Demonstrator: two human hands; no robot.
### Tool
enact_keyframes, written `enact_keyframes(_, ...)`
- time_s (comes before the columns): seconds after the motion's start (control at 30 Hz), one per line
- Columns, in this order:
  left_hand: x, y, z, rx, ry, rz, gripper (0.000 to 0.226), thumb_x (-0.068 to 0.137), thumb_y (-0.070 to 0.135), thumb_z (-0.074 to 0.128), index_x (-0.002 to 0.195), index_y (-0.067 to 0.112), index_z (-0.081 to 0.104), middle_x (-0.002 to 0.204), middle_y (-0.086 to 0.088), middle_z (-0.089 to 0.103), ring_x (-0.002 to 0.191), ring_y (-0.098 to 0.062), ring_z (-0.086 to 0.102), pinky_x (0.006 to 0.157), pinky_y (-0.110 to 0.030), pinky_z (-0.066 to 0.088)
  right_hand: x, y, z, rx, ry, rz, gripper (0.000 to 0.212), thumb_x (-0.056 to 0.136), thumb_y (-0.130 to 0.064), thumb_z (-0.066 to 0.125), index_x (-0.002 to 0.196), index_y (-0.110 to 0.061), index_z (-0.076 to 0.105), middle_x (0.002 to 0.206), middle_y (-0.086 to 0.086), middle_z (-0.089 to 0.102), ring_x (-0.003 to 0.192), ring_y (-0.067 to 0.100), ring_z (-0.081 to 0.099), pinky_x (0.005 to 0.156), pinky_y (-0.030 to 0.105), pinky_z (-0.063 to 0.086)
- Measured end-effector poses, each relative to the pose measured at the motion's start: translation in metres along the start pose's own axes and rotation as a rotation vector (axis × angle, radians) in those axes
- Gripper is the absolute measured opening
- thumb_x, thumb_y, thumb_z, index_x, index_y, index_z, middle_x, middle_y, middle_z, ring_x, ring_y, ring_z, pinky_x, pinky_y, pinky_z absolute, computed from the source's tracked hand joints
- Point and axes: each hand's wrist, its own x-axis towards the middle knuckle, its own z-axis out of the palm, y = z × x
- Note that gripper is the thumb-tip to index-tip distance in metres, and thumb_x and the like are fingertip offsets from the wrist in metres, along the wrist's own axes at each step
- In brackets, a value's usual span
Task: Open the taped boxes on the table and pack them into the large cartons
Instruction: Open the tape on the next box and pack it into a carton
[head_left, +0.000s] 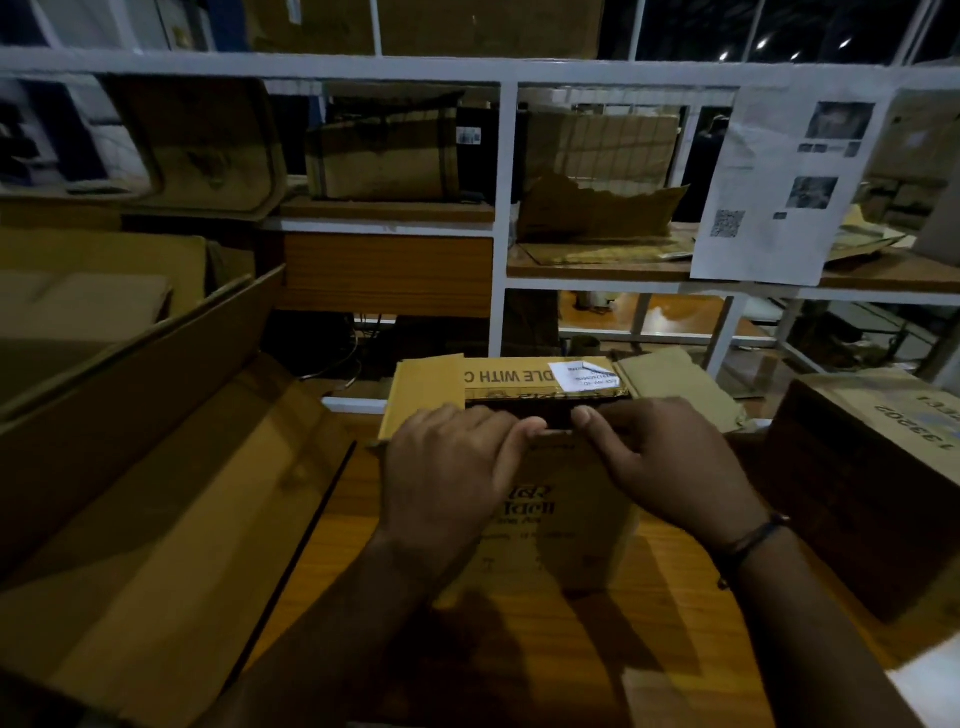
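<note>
Large carton (156, 467) left, box (872, 467) right

Left hand (447, 467) and right hand (660, 462) side by side, palms down, thumbs nearly touching, fingers curled

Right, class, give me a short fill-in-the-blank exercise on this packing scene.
1. Both hands grip the near flap of the small box by its ____ edge.
2. The printed sheet with a QR code hangs on the ____ side.
3. The right hand has a dark ____ at its wrist.

Missing words: top; right; band

Small box (561, 499) mid-table (701, 597), large carton (156, 493) left, another box (872, 478) right (shelves (504, 223) behind).
</note>
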Motion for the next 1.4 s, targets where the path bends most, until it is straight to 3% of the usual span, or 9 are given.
enact_keyframes(0.1, -0.018, 0.012, -0.01, 0.0, -0.114, -0.082, 0.057, 0.107, 0.055, 0.025, 0.1, 0.03, 0.076, 0.092, 0.01, 0.076, 0.085, -0.011, 0.069, 0.075, -0.031, 0.052, -0.017, -0.002, 0.01, 0.013, -0.108, 0.042, 0.035, 0.101, -0.052, 0.044, 0.11, -0.032, 0.071, 0.091, -0.012, 0.07, 0.079, 0.001, 0.062, 0.064, 0.024, 0.055)
enact_keyframes(0.17, -0.027, 0.013, -0.006, 0.022, -0.283, -0.139, 0.052, 0.107, 0.051, 0.026, 0.127, 0.03, 0.069, 0.13, 0.008, 0.069, 0.121, -0.01, 0.061, 0.098, -0.032, 0.047, -0.027, -0.004, 0.023, 0.066, -0.211, 0.066, 0.032, 0.099, -0.046, 0.051, 0.127, -0.034, 0.063, 0.128, -0.011, 0.064, 0.109, 0.004, 0.059, 0.09, 0.03, 0.057)
enact_keyframes(0.23, -0.036, 0.007, 0.006, 0.019, -0.462, -0.159, 0.053, 0.108, 0.05, 0.028, 0.155, 0.03, 0.04, 0.165, 0.007, 0.034, 0.152, -0.012, 0.027, 0.122, -0.032, 0.023, -0.035, -0.006, 0.04, 0.002, -0.255, 0.04, 0.047, 0.099, -0.041, 0.055, 0.145, -0.037, 0.045, 0.158, -0.011, 0.037, 0.142, 0.011, 0.037, 0.119, 0.035, 0.033)
enact_keyframes(0.3, -0.043, 0.002, 0.019, 0.038, -0.529, -0.149, 0.061, 0.108, 0.052, 0.03, 0.163, 0.028, 0.017, 0.171, 0.007, 0.01, 0.157, -0.013, 0.005, 0.127, -0.032, 0.008, -0.039, -0.009, 0.059, -0.073, -0.217, 0.005, 0.061, 0.101, -0.04, 0.052, 0.155, -0.037, 0.026, 0.167, -0.009, 0.015, 0.153, 0.015, 0.009, 0.12, 0.033, 0.003)
enact_keyframes(0.37, -0.05, -0.004, 0.032, 0.047, -0.469, -0.126, 0.065, 0.106, 0.05, 0.041, 0.162, 0.024, 0.022, 0.17, 0.004, 0.018, 0.157, -0.016, 0.013, 0.127, -0.035, 0.015, -0.038, -0.013, 0.076, -0.14, -0.149, -0.017, 0.065, 0.101, -0.038, 0.054, 0.157, -0.034, 0.022, 0.167, -0.005, 0.015, 0.155, 0.019, 0.004, 0.117, 0.033, -0.004)
enact_keyframes(0.53, -0.07, -0.015, 0.061, 0.051, -0.233, -0.08, 0.064, 0.091, 0.029, 0.075, 0.148, 0.013, 0.052, 0.152, -0.006, 0.053, 0.143, -0.024, 0.047, 0.112, -0.045, 0.046, -0.03, -0.023, 0.115, -0.213, -0.017, -0.079, 0.075, 0.069, -0.03, 0.089, 0.136, -0.018, 0.059, 0.137, 0.007, 0.062, 0.13, 0.028, 0.056, 0.112, 0.04, 0.027)
enact_keyframes(0.73, -0.071, -0.011, 0.069, 0.07, -0.113, -0.093, 0.071, 0.081, 0.026, 0.085, 0.144, 0.013, 0.055, 0.145, -0.006, 0.058, 0.137, -0.024, 0.051, 0.108, -0.044, 0.05, -0.028, -0.012, 0.129, -0.123, 0.179, -0.17, 0.05, 0.083, -0.027, 0.068, 0.131, -0.013, 0.062, 0.131, 0.009, 0.063, 0.126, 0.024, 0.051, 0.107, 0.043, 0.048)
enact_keyframes(1.17, -0.079, -0.026, 0.07, 0.077, -0.059, -0.07, 0.073, 0.085, 0.023, 0.081, 0.15, 0.017, 0.05, 0.145, -0.008, 0.054, 0.138, -0.027, 0.048, 0.107, -0.048, 0.049, -0.053, 0.091, 0.097, -0.068, 0.343, -0.035, 0.041, 0.082, -0.015, 0.072, 0.122, -0.008, 0.064, 0.131, 0.013, 0.064, 0.123, 0.028, 0.06, 0.097, 0.042, 0.053)
enact_keyframes(1.4, -0.058, -0.014, 0.064, 0.11, -0.121, -0.155, 0.058, 0.091, 0.045, 0.066, 0.143, 0.022, 0.055, 0.134, 0.0, 0.059, 0.128, -0.021, 0.048, 0.102, -0.038, 0.046, -0.042, 0.053, 0.107, -0.124, 0.259, -0.018, 0.048, 0.074, -0.023, 0.077, 0.119, -0.013, 0.065, 0.129, 0.009, 0.065, 0.125, 0.028, 0.058, 0.112, 0.051, 0.037)
